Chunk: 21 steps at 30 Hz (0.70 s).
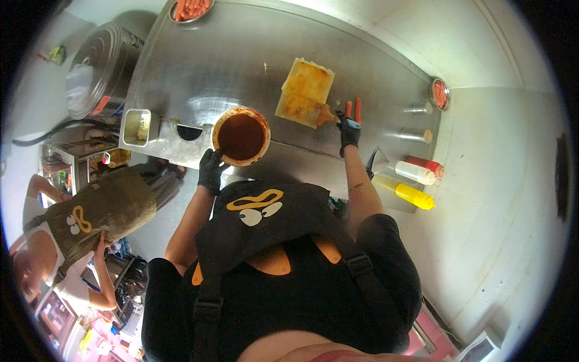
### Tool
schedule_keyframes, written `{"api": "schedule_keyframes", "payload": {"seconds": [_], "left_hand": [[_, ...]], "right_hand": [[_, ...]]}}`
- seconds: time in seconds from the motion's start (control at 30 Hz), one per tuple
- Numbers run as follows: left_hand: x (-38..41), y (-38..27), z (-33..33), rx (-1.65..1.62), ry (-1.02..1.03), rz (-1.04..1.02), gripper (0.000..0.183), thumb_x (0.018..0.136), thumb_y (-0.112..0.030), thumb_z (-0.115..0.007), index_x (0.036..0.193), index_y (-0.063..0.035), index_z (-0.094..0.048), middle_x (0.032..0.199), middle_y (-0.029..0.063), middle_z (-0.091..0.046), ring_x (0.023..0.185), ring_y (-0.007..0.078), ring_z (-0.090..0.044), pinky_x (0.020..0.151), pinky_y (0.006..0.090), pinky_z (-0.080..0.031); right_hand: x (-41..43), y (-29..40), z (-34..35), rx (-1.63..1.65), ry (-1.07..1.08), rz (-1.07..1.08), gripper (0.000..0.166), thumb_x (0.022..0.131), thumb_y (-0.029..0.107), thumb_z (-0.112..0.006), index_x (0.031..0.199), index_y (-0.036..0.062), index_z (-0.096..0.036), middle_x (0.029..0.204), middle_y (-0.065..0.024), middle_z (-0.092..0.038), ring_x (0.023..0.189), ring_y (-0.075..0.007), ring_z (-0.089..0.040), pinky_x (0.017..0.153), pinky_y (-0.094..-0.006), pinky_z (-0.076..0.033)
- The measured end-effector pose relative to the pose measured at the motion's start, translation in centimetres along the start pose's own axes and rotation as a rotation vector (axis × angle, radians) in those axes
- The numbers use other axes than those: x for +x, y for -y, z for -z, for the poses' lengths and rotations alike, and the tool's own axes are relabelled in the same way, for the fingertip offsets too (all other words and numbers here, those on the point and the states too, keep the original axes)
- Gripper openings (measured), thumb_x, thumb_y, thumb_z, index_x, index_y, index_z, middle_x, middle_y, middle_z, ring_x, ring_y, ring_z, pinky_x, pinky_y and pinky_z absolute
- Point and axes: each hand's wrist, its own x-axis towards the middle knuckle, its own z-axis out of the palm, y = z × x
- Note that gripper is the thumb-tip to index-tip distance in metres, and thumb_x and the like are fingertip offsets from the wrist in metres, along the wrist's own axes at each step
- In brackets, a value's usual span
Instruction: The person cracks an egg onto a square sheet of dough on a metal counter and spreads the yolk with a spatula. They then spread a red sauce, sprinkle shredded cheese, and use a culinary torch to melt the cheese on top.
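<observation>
My left hand [211,171], in a black glove, grips the near left rim of a round tub of dark red sauce [241,136]. The tub is at the front edge of a flat steel griddle [203,63]. In my right hand [349,132], also gloved in black, is a sauce-coated brush [325,115]; its head touches the near right part of a browned rectangular flatbread [307,83]. The flatbread lies on the griddle, its near portion redder in places. Two sausages [358,108] lie just beyond my right hand, partly hidden by it.
Squeeze bottles [414,195] and metal shakers [415,135] line the right side. Bowls of sausages stand at the far left [192,10] and right [440,94]. A metal container [136,128] sits left, near a large lidded pot [102,68]. Another person in an apron [102,208] stands left.
</observation>
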Motion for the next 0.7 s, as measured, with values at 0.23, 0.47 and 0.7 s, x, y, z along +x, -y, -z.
{"api": "schedule_keyframes", "payload": {"seconds": [0.23,0.47,0.7], "left_hand": [[0.3,0.7,0.9,-0.027,-0.004,-0.035,0.015,0.087,-0.014,-0.061,0.083,-0.0105,-0.047,0.087,0.0063,-0.059,0.083,0.0193,-0.06,0.073,0.0378,-0.052],[-0.6,0.2,0.0,-0.033,-0.082,-0.036,0.011,0.089,-0.014,-0.057,0.084,-0.01,-0.048,0.088,0.0081,-0.06,0.084,0.0202,-0.06,0.072,0.0366,-0.053],[-0.6,-0.1,-1.0,-0.003,-0.081,-0.012,0.01,0.091,-0.014,-0.054,0.084,-0.01,-0.048,0.087,0.0072,-0.059,0.082,0.0195,-0.06,0.07,0.0356,-0.053]], "right_hand": [[5.5,5.6,-5.4,0.091,-0.012,-0.147,0.033,0.078,0.037,-0.07,0.091,0.0078,-0.068,0.075,0.0003,-0.063,0.065,-0.0115,-0.056,0.062,-0.0278,-0.042],[12.1,4.1,-9.1,-0.03,-0.03,-0.151,0.034,0.082,0.04,-0.061,0.079,0.0072,-0.067,0.074,-0.0025,-0.064,0.065,-0.019,-0.055,0.062,-0.0354,-0.043],[7.7,0.6,-3.3,-0.103,-0.087,0.075,0.032,0.08,0.038,-0.066,0.074,0.0062,-0.064,0.07,-0.0007,-0.062,0.063,-0.0125,-0.054,0.06,-0.0318,-0.042]]}}
